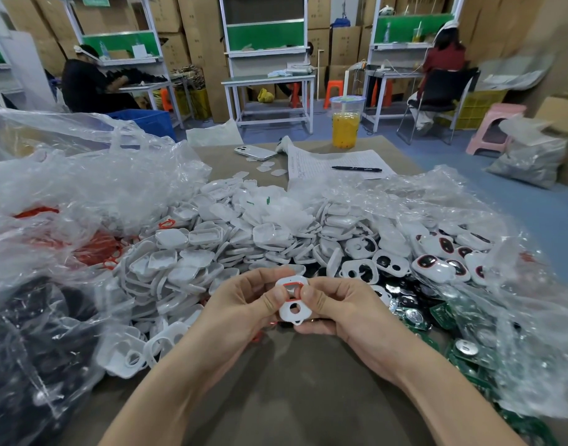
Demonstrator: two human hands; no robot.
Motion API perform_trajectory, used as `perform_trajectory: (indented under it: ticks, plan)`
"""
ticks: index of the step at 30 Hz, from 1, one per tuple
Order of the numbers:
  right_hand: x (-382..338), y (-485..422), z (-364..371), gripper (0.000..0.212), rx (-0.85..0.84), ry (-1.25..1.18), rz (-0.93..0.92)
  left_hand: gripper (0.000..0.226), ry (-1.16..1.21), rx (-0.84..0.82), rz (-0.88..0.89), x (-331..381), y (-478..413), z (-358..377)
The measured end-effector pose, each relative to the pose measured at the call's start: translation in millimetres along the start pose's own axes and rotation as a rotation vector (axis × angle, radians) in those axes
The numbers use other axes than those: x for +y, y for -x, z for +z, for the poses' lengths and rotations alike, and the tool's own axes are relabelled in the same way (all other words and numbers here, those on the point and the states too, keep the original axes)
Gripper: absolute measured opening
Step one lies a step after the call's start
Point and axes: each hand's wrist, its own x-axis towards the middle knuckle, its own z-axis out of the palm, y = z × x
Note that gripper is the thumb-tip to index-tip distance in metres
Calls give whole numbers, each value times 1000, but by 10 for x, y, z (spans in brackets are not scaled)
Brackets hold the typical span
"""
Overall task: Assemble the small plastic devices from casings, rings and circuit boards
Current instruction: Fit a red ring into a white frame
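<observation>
Both hands hold one white plastic casing (294,309) above the table's near middle. A red ring (292,289) sits around its upper square opening. My left hand (244,304) pinches the casing's left side, thumb on the ring. My right hand (334,304) pinches its right side, thumb against the ring's right edge. A large heap of white casings (212,249) lies behind the hands. Casings with dark inserts and red rings (437,262) lie to the right. Green circuit boards (463,352) with round metal cells lie at the right front. Loose red rings (93,249) show inside a clear bag on the left.
Crinkled clear plastic bags (67,188) flank the heaps on both sides. Farther back on the table are a phone (255,152), a paper sheet with a pen (356,169) and a cup of yellow drink (346,122). Two people sit at workbenches beyond.
</observation>
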Motion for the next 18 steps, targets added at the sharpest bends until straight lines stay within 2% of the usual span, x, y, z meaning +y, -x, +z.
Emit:
perform_trajectory:
  ticks: [10,18]
  plan:
    - [13,-12,12,40,24,5,-2,16,-81,39,15,-24,-3,4]
    - [30,-19,-1,35,24,14,-8,20,-161,51,39,-44,-15,-8]
